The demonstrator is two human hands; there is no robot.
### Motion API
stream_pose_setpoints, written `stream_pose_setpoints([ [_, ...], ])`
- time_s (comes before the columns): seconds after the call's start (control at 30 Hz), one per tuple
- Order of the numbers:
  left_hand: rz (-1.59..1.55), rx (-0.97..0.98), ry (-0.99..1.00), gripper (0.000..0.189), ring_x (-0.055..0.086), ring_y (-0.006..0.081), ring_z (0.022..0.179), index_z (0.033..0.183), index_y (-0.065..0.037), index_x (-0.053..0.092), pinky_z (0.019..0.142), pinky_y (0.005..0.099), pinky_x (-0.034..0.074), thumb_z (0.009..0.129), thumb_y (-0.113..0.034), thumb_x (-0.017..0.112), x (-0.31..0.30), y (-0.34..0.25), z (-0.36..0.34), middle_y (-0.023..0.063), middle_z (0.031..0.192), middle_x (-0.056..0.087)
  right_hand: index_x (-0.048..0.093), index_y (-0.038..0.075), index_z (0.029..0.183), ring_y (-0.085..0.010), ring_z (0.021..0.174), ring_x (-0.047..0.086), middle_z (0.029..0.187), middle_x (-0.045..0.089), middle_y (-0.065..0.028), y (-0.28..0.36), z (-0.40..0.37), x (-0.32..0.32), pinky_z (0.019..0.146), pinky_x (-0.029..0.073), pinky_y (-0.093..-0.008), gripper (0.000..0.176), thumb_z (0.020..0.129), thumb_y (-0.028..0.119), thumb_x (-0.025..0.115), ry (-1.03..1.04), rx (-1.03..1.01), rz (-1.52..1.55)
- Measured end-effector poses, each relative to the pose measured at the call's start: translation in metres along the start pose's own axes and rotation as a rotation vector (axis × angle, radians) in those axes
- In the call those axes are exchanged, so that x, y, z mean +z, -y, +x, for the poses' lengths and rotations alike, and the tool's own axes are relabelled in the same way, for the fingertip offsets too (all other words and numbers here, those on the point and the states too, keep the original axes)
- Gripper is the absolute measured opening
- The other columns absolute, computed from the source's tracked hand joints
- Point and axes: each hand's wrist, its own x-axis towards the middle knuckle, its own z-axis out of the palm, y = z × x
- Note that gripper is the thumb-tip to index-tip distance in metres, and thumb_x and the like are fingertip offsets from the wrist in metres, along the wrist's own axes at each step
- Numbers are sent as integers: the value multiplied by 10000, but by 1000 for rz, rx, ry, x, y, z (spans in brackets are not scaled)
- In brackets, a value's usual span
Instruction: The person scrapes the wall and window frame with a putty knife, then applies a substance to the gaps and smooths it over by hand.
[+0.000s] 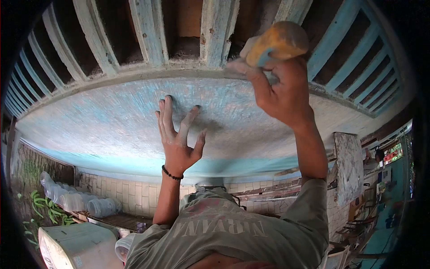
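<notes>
My left hand (179,134), with a dark bead bracelet at the wrist, has its fingers spread against the worn blue and grey wall (121,116). Nothing is in it. At the upper right my right hand (284,87) is closed around a tool (282,42) with a rounded yellow and brown handle, slightly blurred. The tool's far end, partly hidden by my fingers, is near the ledge below the slatted grille (154,33).
Blue slats (358,58) curve down on the right. A worn upright board (348,168) stands at the right. Clear plastic containers (103,207) and a large pale bin (80,244) are at the lower left, beside green leaves.
</notes>
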Motion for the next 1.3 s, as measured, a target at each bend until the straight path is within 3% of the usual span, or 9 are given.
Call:
stream_pose_setpoints([
  [0.07,4,2,0,559,186,512,1502,1356,-204,629,1182,668,166,811,-228,749,0,1,1,279,1624,217,649,27,1072,-276,706,736,811,716,-116,0,-4,6,623,554,-367,204,908,124,720,-26,17,116],
  [0.17,8,6,-1,557,183,512,1503,1354,-199,630,1182,665,170,811,-232,750,0,-2,1,279,1625,214,637,19,1074,-295,693,727,775,701,-131,2,2,1,600,539,-394,197,913,111,704,27,47,-58],
  [0.27,10,12,5,559,180,515,1503,1355,-194,628,1181,664,172,811,-236,752,-2,-3,1,280,1625,210,672,14,933,-263,787,741,887,745,-110,9,0,0,674,551,-330,164,843,98,780,84,65,-69],
  [0.4,0,18,2,566,177,520,1501,1362,-190,624,1180,665,175,813,-240,753,-1,-3,1,281,1626,205,621,-1,1084,-328,630,699,745,674,-187,5,6,3,562,516,-411,231,875,65,695,63,58,27],
  [0.5,-5,17,3,571,174,524,1500,1369,-191,619,1177,670,174,816,-241,753,-1,-3,1,281,1628,201,618,-3,1093,-324,617,695,737,673,-182,9,4,6,550,510,-401,238,880,73,693,26,-28,7],
  [0.7,7,21,-1,577,170,528,1501,1375,-186,615,1170,679,173,817,-239,752,0,-2,0,282,1633,194,650,-9,1039,-320,611,694,708,665,-176,-1,-2,5,555,511,-406,204,890,114,714,6,73,25],
  [0.8,24,5,33,519,140,523,1509,1308,-128,663,1189,632,228,814,-241,779,-4,-5,2,276,1644,160,663,1,1029,-316,672,715,771,688,-173,6,-4,-7,595,535,-400,184,905,128,710,59,44,10],
  [1.0,4,26,10,577,174,534,1498,1364,-177,626,1167,679,174,805,-236,753,-1,-1,1,296,1627,200,667,25,1037,-307,806,743,918,724,-154,4,-8,-25,686,570,-379,159,922,131,699,127,110,-61],
  [1.3,4,20,31,509,138,517,1513,1288,-130,673,1201,648,179,793,-199,770,-3,-1,0,280,1640,161,657,27,1016,-282,769,752,875,746,-104,-13,-27,-26,673,571,-351,152,903,105,721,0,112,8],
])
